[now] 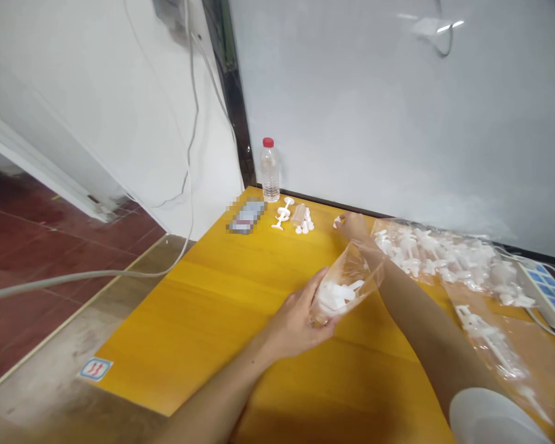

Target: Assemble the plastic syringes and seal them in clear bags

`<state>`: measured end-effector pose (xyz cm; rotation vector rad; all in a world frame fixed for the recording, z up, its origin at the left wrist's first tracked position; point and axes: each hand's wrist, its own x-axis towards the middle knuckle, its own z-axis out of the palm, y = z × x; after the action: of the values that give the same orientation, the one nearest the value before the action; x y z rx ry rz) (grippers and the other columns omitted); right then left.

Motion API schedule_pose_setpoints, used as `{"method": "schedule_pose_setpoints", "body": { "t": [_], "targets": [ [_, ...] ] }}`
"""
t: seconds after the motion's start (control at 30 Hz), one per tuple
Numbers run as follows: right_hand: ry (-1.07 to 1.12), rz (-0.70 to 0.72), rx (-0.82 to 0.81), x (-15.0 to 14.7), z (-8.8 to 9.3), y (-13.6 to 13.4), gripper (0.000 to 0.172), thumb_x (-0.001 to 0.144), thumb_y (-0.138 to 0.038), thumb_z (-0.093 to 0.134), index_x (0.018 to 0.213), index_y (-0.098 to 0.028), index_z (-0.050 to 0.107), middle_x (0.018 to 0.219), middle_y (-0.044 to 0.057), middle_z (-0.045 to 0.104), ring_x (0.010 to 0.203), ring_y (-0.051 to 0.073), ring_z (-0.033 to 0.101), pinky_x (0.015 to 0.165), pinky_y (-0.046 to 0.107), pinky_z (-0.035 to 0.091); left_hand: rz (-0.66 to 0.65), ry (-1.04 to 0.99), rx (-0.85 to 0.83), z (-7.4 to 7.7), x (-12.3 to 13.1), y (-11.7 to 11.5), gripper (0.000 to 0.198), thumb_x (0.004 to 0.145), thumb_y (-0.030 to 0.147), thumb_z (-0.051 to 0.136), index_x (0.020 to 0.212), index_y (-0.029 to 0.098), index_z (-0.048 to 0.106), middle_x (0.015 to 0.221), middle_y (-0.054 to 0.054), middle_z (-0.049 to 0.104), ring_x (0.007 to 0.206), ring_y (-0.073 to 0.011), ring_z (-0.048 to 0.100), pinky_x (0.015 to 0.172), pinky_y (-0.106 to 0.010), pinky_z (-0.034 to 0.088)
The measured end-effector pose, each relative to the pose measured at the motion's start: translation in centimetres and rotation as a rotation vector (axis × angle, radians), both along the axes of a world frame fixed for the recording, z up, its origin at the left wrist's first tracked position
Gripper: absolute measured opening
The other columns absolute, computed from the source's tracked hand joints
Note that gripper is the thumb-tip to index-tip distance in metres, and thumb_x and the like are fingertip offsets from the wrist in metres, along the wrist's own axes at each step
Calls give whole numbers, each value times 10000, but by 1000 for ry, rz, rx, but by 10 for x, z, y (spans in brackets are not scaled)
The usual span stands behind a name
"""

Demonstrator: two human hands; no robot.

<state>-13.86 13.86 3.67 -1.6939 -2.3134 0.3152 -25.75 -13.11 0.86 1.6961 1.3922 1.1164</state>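
Observation:
My left hand (308, 314) is wrapped around a clear plastic bag (367, 262), its open mouth tilted up to the right. White plastic pieces (340, 296) lie inside it. Farther back, my right hand (355, 226) has its fingertips closed on a small white plastic piece (337, 222) at the table surface. To the left of that hand are a short clear tube (299, 214), several small white pieces (308, 223) and white plunger-like parts with round ends (283, 214).
A red-capped bottle (271, 169) and a blurred flat object (247, 216) occupy the yellow table's (203, 314) far corner. Bagged white parts (416, 246), another clear bag (494, 342) and a power strip (548, 293) are on the right. A cable (120, 272) hangs left.

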Motion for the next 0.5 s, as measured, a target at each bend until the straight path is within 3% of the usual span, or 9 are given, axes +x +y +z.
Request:
{"method": "schedule_pose_setpoints", "body": {
  "t": [0.1,0.2,0.3,0.37,0.4,0.5],
  "targets": [
    [45,0,11,11,3,-5,256,905,-243,595,980,-150,822,978,130,800,968,231,745,871,262,518,-5,-9,13,0,0,1,918,820,256,745,1608,235,275,1382,-114,672,1248,-271,662,1072,-392,535],
    [116,11,27,39,34,-29,246,899,-297,624,974,-158,814,870,89,795,792,197,741,745,253,531,13,-5,19,1,-1,2,878,829,255,729,1596,242,302,1424,-106,645,1284,-273,642,1109,-399,510],
    [357,43,154,80,92,-87,256,883,-417,687,933,-187,787,764,48,759,590,164,656,564,272,491,34,-3,-1,3,-2,3,872,846,268,717,1602,249,282,1374,-91,680,1220,-259,683,1072,-386,540],
    [530,161,392,103,132,-139,197,828,-430,781,843,-235,761,797,26,750,578,149,605,542,289,471,56,2,-13,4,-2,3,875,851,272,714,1605,253,271,1364,-90,688,1188,-254,700,1029,-377,567],
    [508,208,505,110,147,-164,154,817,-401,805,803,-259,748,794,15,743,607,152,607,546,295,462,65,10,-15,4,-2,3,871,856,272,711,1606,256,269,1372,-91,684,1194,-253,699,1023,-375,571],
    [365,452,509,108,169,-214,30,886,-312,746,857,-306,752,740,-11,710,594,142,603,502,292,416,76,34,7,5,0,3,842,859,264,709,1594,248,301,1384,-99,679,1248,-254,672,1058,-376,550]
  ]
}}
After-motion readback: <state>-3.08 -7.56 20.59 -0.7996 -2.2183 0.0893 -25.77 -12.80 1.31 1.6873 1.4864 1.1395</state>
